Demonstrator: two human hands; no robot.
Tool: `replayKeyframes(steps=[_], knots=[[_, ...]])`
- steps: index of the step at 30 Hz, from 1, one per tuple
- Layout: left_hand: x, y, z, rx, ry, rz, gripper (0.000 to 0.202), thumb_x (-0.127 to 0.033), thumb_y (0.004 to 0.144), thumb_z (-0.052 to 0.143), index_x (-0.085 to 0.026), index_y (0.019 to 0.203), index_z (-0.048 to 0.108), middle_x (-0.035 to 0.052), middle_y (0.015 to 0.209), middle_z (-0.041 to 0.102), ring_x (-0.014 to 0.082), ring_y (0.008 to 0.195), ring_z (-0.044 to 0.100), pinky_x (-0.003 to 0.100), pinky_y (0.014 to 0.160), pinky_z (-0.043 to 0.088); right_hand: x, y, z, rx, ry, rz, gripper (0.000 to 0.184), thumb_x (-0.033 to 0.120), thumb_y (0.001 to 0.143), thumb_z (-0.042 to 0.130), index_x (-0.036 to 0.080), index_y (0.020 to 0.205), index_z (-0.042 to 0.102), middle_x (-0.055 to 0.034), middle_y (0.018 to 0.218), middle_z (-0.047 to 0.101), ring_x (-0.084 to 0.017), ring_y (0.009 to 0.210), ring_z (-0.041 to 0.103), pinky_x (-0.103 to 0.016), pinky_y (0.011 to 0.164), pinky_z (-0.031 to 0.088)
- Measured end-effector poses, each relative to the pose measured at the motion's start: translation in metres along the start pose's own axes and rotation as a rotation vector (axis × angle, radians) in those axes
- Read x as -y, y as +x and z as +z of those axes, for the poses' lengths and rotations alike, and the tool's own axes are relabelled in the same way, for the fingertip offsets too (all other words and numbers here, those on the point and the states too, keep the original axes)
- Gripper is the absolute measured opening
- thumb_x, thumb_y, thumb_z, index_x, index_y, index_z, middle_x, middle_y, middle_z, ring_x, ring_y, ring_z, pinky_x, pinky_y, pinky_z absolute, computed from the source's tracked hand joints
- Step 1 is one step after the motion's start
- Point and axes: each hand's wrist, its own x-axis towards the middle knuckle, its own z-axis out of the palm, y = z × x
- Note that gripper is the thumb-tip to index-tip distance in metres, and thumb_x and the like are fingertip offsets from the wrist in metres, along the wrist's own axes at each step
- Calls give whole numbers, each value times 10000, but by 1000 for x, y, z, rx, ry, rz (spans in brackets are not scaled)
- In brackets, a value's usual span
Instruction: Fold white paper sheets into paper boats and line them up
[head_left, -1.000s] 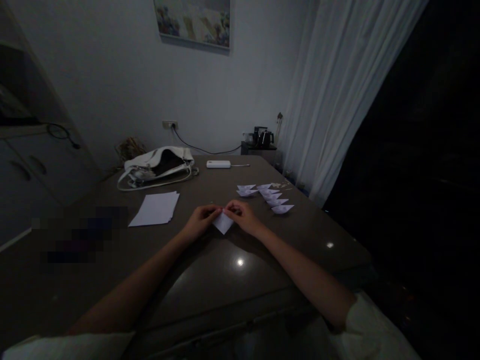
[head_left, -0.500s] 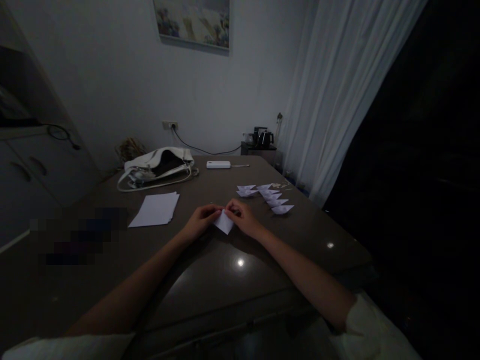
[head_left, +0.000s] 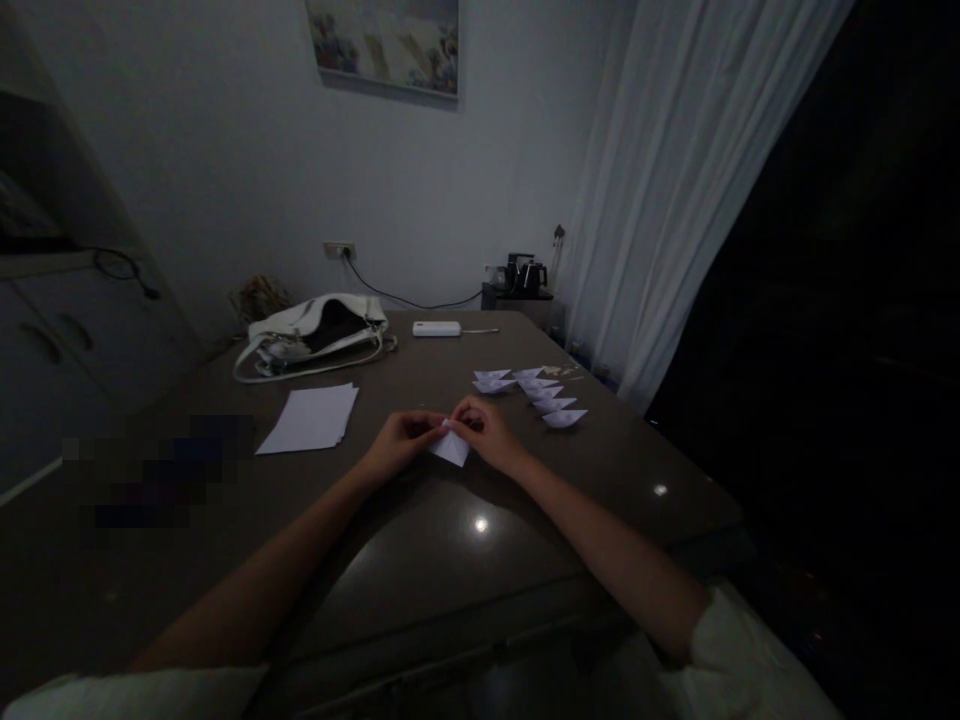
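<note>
A small folded white paper piece (head_left: 451,449) is pinched at its top by both my hands, its lower point hanging toward the dark table (head_left: 465,560). My left hand (head_left: 399,441) grips it from the left, fingers closed. Pressed against its upper right edge is my right hand (head_left: 486,433), also closed on it. Several finished folded paper boats (head_left: 534,391) lie in a row just beyond my right hand. A stack of white sheets (head_left: 311,418) lies flat to the left of my left hand.
A white handbag (head_left: 315,333) sits at the table's far left, a white power bank (head_left: 436,328) with a cable beside it. A kettle (head_left: 525,272) stands on a small stand by the white curtain (head_left: 660,200). The table's right edge drops into darkness.
The folded paper has tilted and shifted slightly right between my fingers; both hands stay in nearly the same place.
</note>
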Motion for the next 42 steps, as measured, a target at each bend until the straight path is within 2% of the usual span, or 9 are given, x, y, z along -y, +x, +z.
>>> replayKeyframes(steps=[5,8,12,18,27,31,34,37,42], knots=[[1,1,-2,-123,11,-7,484,-495,609,728,-108,899,703,97,822,722,219,724,644,284,636,486,-8,6,0,-25,113,99,262,400,732,628,150,799,592,-25,736,632,-126,652,573,-237,603,428],[4,3,-5,-182,15,-1,520,-501,595,735,-100,923,694,96,805,719,216,713,640,275,616,477,-14,8,-1,1,161,176,297,429,706,635,136,751,620,-23,676,627,-124,600,557,-234,557,421],[5,3,-5,-170,14,-5,497,-483,606,734,-91,908,690,94,796,715,203,693,633,267,610,466,-17,8,-3,-6,170,229,283,408,677,664,130,711,629,-10,615,615,-105,526,522,-220,512,398],[4,2,-4,-136,25,-17,478,-480,616,726,-94,896,691,91,770,709,196,652,623,262,575,454,-17,7,-3,-26,136,229,226,350,669,679,131,687,632,-15,610,623,-113,540,541,-223,521,406],[0,1,-1,-111,58,-29,448,-496,616,712,-104,829,679,64,730,694,172,629,608,245,566,446,-12,6,-4,-49,35,150,164,285,677,660,126,659,626,-29,619,626,-122,554,546,-228,534,394],[-1,1,-2,-122,96,-33,410,-496,637,696,-105,758,674,43,630,660,152,560,571,229,508,408,-8,6,-3,-30,68,164,177,293,666,674,125,658,621,-19,612,615,-115,558,541,-224,537,393],[0,2,-5,-155,105,-15,409,-497,655,680,-103,763,655,51,663,661,159,599,580,237,544,423,-7,6,-2,-42,159,221,240,363,667,684,131,687,625,-11,629,618,-109,564,540,-217,532,403],[2,3,-7,-183,109,7,410,-502,678,654,-107,786,624,49,687,649,162,621,584,240,558,433,-4,5,-1,6,261,313,329,454,682,664,130,728,632,-2,628,615,-96,542,533,-206,520,410],[5,2,-4,-171,142,48,350,-469,705,631,-131,795,606,27,669,623,150,593,562,218,512,403,-2,1,1,194,326,416,388,501,625,702,130,696,615,7,602,608,-99,530,545,-209,516,429]])
